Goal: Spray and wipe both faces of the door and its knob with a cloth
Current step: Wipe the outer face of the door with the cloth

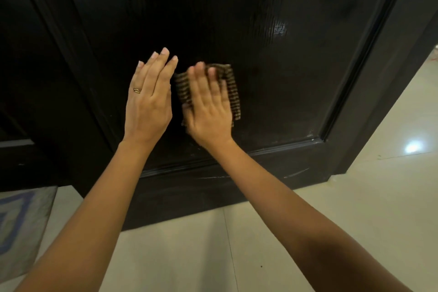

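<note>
I see my right hand (208, 106) flat on the cloth (233, 92) against the door (260, 31), my left hand (148, 99) just beside it, and a mat (21, 225) on the floor (355, 197) at left.

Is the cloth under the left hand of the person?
No, the cloth lies under the right hand, flat against the door, while the left hand beside it has straight fingers and holds nothing.

1. Light was dim and warm; the dark door (260, 66) swallowed most detail.
2. A soft glare patch sat on its panel at one o'clock.
3. A bright spot of reflected light shone on the glossy floor (355, 197) at four o'clock.
4. Motion blur smeared the right hand (208, 111) and the cloth (233, 92); the left hand (148, 102) was sharp.
5. Wide-angle distortion bent the door's mouldings near the edges.
</note>
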